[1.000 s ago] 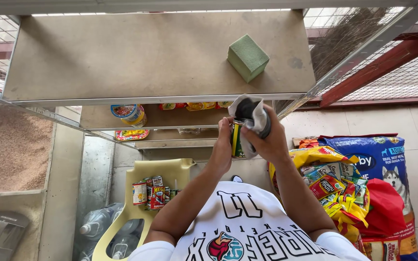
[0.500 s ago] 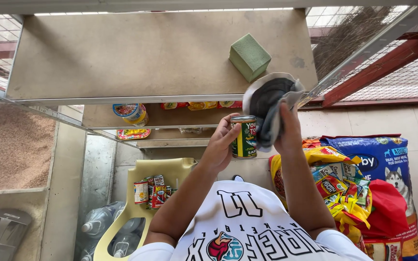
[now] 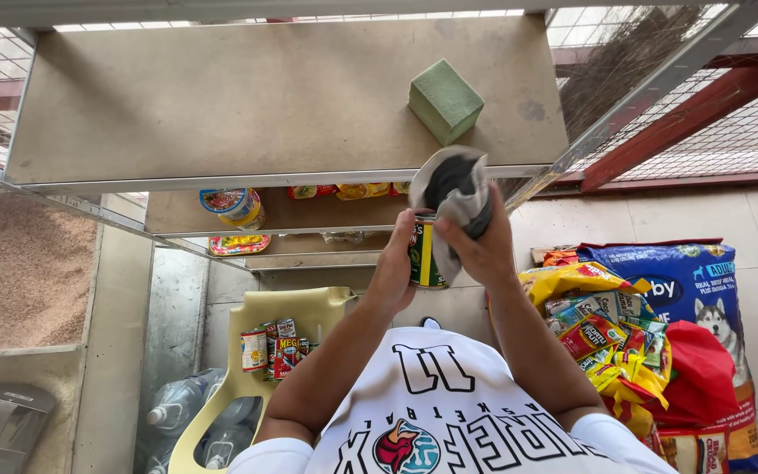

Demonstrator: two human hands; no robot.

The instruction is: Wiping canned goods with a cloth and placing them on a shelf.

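My left hand [image 3: 394, 274] grips a green and yellow tin can [image 3: 423, 256] by its side, held upright in front of the metal shelf. My right hand [image 3: 487, 250] holds a grey cloth [image 3: 455, 186] bunched over the can's top, its fingers pressed against the can's right side. Both hands are just below the front edge of the top shelf [image 3: 221, 114]. A green foam block [image 3: 445, 99] lies on that shelf, a little above the cloth.
A lower shelf [image 3: 309, 215] carries a round bowl pack [image 3: 232, 206] and flat packets. On a yellow plastic chair [image 3: 309, 309] stand several small cans [image 3: 274, 347]. Snack packs [image 3: 589, 329] and a blue pet food bag [image 3: 682, 285] lie at right, water bottles [image 3: 177, 408] at bottom left.
Both hands rose with the can towards the top shelf's edge. The cloth went from beside the can's top to spread over it, then shifted slightly left.
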